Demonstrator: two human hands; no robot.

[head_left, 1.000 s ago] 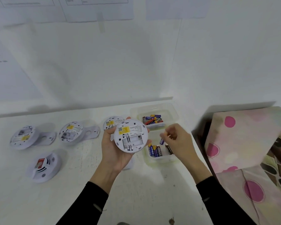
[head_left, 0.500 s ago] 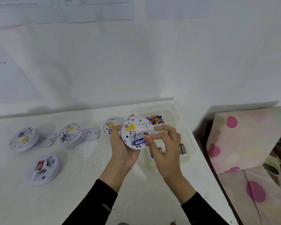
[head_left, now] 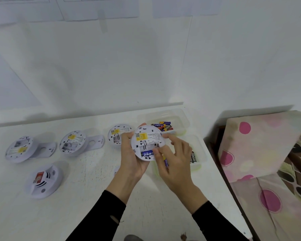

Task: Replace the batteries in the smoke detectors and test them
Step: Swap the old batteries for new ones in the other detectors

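The smoke detector [head_left: 147,143] is held above the table [head_left: 87,214] with its back side up, so the battery bay faces the person. The left hand [head_left: 131,159] has its fingers closed around the rim to keep it steady, while the right hand [head_left: 176,162] presses a blue battery [head_left: 147,153] into the bay with the thumb and holds a second battery [head_left: 166,161] under curled fingers, probably for the empty slot. Four other detectors lie to the left, well apart. Two clear boxes [head_left: 184,119] of batteries stand just behind the hands, and nothing blocks the work.

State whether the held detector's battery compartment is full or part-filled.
Part-filled: the detector shows one blue battery in the lower slot, the upper slot empty.
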